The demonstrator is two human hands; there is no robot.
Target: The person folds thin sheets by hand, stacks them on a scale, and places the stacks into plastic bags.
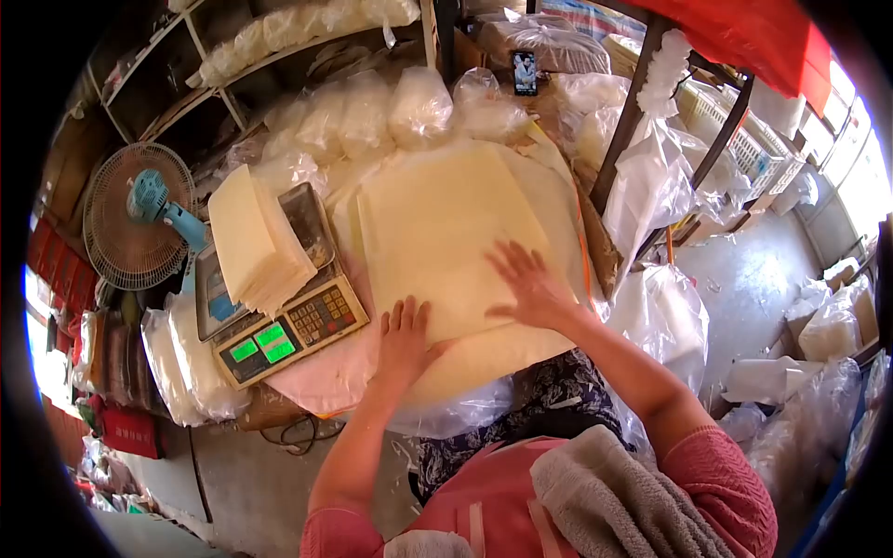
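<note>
Large cream-coloured thin sheets (437, 214) lie spread before me, their near edge hanging toward my lap. My right hand (532, 286) rests over the right part of the sheets, its fingers spread and nothing held. At their near left edge, my left hand (404, 342) has its fingers stretched out and pointing away from me; no object shows in it. Left of that hand stands a digital scale (296, 325) with green lit displays. A thick folded stack of pale sheets (253, 244) sits on it, tilted.
A fan (139, 216) stands beyond the scale at left. Several plastic-wrapped bundles (420, 107) line the back of the table, with a phone (524, 73) propped up there. A dark post (642, 102) and hanging plastic bags (651, 181) border the right side.
</note>
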